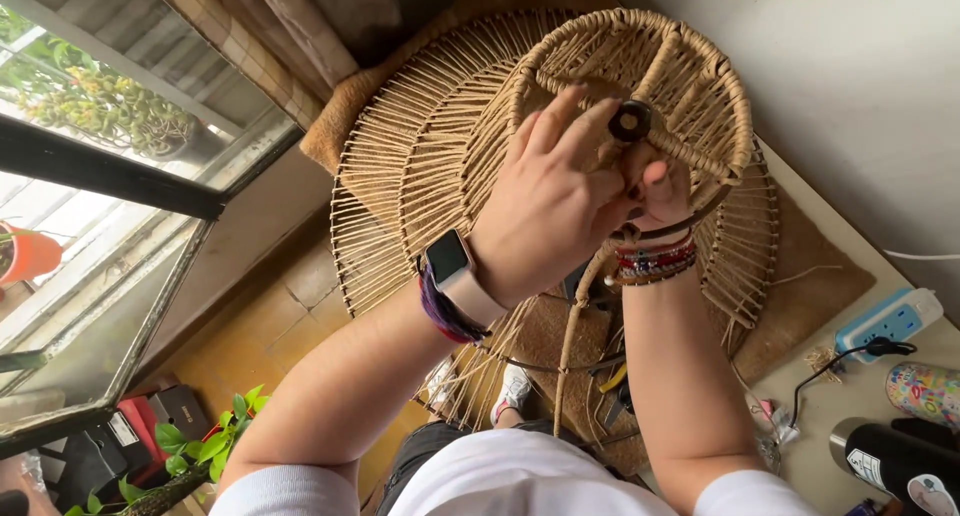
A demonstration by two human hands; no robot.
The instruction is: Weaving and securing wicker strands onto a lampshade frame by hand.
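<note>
Head view: both hands meet at the hub of a woven wire frame (560, 126), a lampshade-like form wrapped in tan cord and held up in front of the chest, well above the counter (850, 406); the left hand (555, 201) lies over the hub from the near side, its fingers (560, 116) stretched loosely toward a dark ring (630, 121) at the centre, closed on nothing that can be made out; the right hand (655, 186) sits just behind and below, its fingers curled in a narrow pinch at the spoke under the ring, though whether they hold cord there cannot be told; a loose cord (580, 306) hangs down from the hub toward the lap.

To do this well, I judge the cord should be kept taut as it goes round the spoke, each turn laid touching the last; the left hand would do best to steady the frame near the ring so it cannot turn, while the right feeds the cord without slack; the hanging tail wants watching, since it could catch on the frame.

On the counter to the right lie a blue power strip (890, 321) and a dark canister (890, 461), well apart from the hands.
</note>
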